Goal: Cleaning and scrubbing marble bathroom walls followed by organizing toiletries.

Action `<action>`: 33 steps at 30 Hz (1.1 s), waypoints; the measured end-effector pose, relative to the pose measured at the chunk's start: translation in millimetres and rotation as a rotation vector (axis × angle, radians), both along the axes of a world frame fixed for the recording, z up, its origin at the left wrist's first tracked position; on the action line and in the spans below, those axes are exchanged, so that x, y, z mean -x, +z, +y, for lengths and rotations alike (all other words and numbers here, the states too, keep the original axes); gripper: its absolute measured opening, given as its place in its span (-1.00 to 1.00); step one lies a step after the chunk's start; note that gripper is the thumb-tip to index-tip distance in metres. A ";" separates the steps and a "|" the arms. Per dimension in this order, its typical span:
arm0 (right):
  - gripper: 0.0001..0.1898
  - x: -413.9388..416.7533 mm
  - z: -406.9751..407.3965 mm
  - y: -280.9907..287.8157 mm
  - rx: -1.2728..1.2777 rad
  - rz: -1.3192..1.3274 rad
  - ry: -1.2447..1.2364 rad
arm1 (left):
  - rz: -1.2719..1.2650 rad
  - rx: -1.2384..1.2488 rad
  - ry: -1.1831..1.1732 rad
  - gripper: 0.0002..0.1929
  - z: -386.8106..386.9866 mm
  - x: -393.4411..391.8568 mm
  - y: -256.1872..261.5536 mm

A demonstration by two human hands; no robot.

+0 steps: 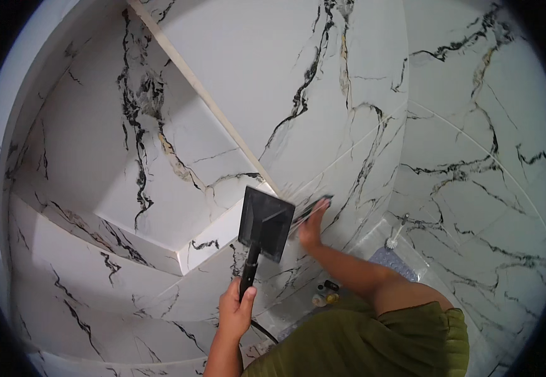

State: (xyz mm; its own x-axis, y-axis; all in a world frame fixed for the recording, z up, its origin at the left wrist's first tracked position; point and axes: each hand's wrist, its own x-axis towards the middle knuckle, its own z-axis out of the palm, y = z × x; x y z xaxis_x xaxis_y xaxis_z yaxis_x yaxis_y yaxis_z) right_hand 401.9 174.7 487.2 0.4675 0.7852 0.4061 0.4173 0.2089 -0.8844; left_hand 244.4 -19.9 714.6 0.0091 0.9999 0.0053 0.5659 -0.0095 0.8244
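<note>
My left hand is closed around the handle of a black square handheld shower head, raised before the wall niche's lower corner. A black hose trails down behind that forearm. My right hand presses a thin dark pad to the marble-patterned wall, just right of the shower head. Motion blur hides the pad's exact kind and its lower edge. Light streaks run beside the pad, but whether they are water cannot be told.
A recessed niche with a bright sill and pale edge trim lies left. Several small bottles stand low by the wall. A bluish bath mat and a white-headed brush are at the lower right.
</note>
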 end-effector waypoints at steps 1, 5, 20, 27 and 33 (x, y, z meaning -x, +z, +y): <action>-0.18 -14.6 13.4 8.3 0.119 0.120 -0.062 | 0.002 -0.003 -0.020 -0.64 6.6 3.2 4.9; -0.25 -90.6 66.3 -28.9 -0.133 0.335 -0.213 | 0.016 -0.022 -0.181 -0.66 31.4 -10.3 27.5; -0.36 -133.5 88.0 20.4 -0.150 0.231 -0.465 | 0.006 -0.037 -0.249 -0.67 77.5 -66.2 32.7; -0.33 -76.5 44.7 17.6 -0.092 0.120 -0.208 | 0.078 -0.025 -0.168 -0.66 92.0 -114.9 49.4; -0.40 -222.0 122.3 23.6 -0.051 0.373 -0.493 | 0.099 -0.039 -0.194 -0.66 103.6 -145.4 50.4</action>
State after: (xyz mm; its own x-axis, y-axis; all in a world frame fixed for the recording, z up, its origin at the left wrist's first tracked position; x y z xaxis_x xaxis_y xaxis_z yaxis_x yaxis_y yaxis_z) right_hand 623.9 297.1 510.8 0.8878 0.4248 0.1772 0.1406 0.1163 -0.9832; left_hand 389.8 83.6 764.9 0.2040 0.9784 0.0330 0.6285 -0.1568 0.7618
